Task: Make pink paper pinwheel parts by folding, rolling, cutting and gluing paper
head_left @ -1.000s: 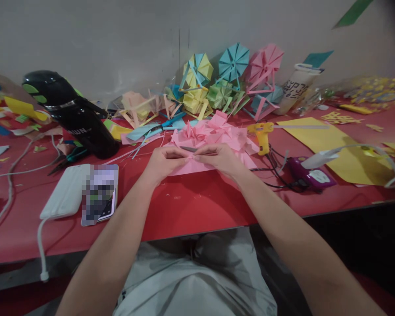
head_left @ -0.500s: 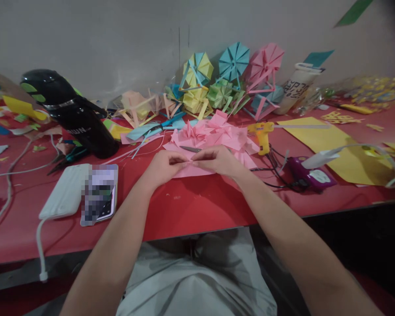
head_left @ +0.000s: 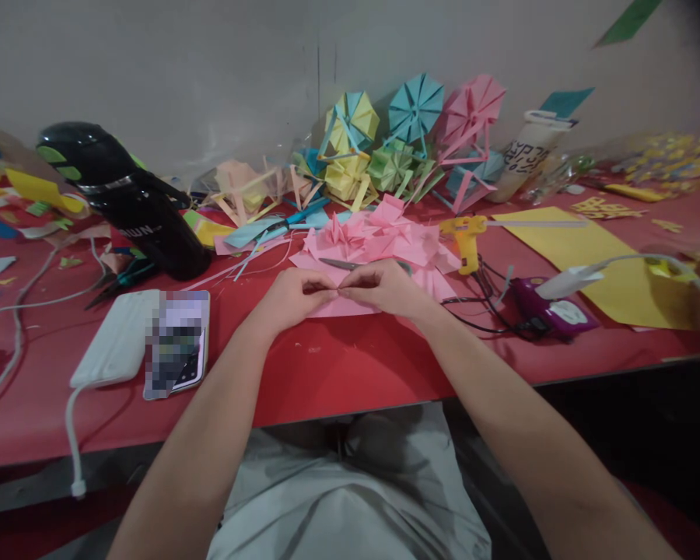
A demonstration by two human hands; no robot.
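My left hand (head_left: 295,297) and my right hand (head_left: 386,288) meet fingertip to fingertip above the red table, just in front of a heap of pink folded paper (head_left: 393,232). Both are closed in a pinch on pink paper (head_left: 347,305), whose lower edge shows under the fingers. Most of that paper is hidden by my hands, so its fold cannot be made out. Right behind my fingers lies a grey blade (head_left: 337,264), looking like scissors, partly covered by my right hand.
Right of the heap are a yellow glue gun (head_left: 464,239), a purple power block (head_left: 554,309) and yellow sheets (head_left: 607,272). A black bottle (head_left: 145,218), white power bank (head_left: 120,338) and phone (head_left: 178,346) stand left. Folded paper umbrellas (head_left: 415,107) line the wall.
My hands have barely moved; the fingertips shift slightly against each other, still pinching at the same spot. Nothing else on the table has visibly moved.
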